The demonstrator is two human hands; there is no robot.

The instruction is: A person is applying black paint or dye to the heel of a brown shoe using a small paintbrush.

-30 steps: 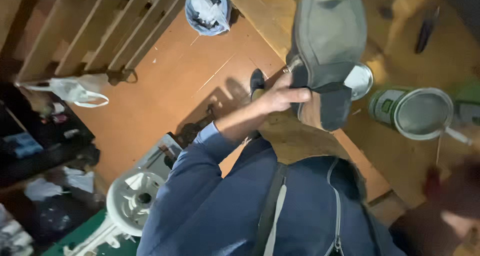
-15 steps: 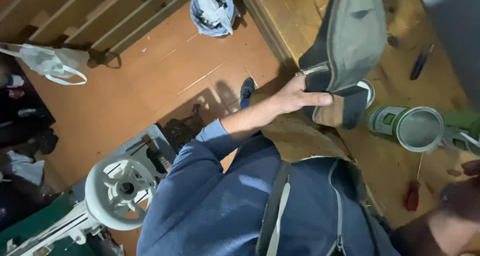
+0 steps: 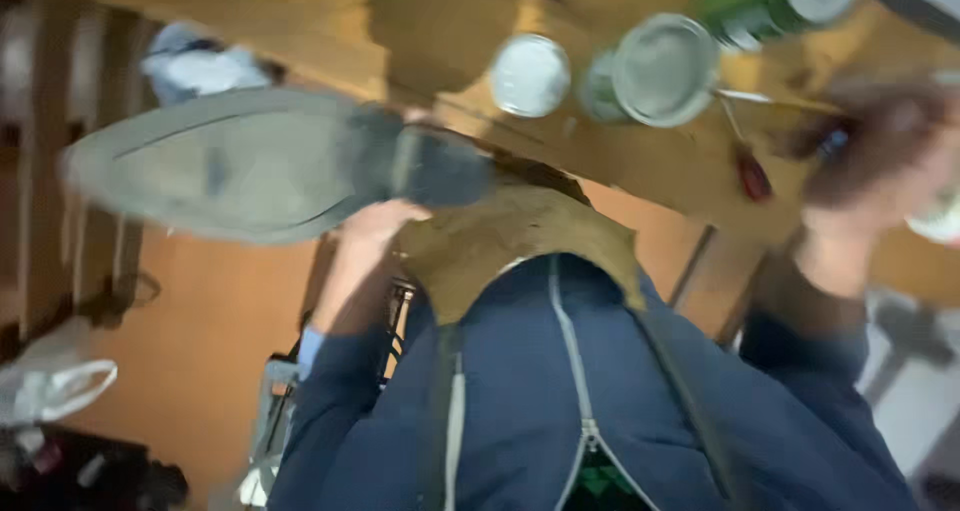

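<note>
Gripping a grey-soled shoe (image 3: 250, 166), left hand (image 3: 375, 226) underneath.

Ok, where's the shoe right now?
In the head view the shoe is at the left, sole toward the camera, held at its heel end by the left hand, above the tan apron and in front of the wooden bench.

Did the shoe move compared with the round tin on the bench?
Yes. The shoe swung sideways: its toe now points away from the round tin, left along the bench, held by the left hand.
</note>
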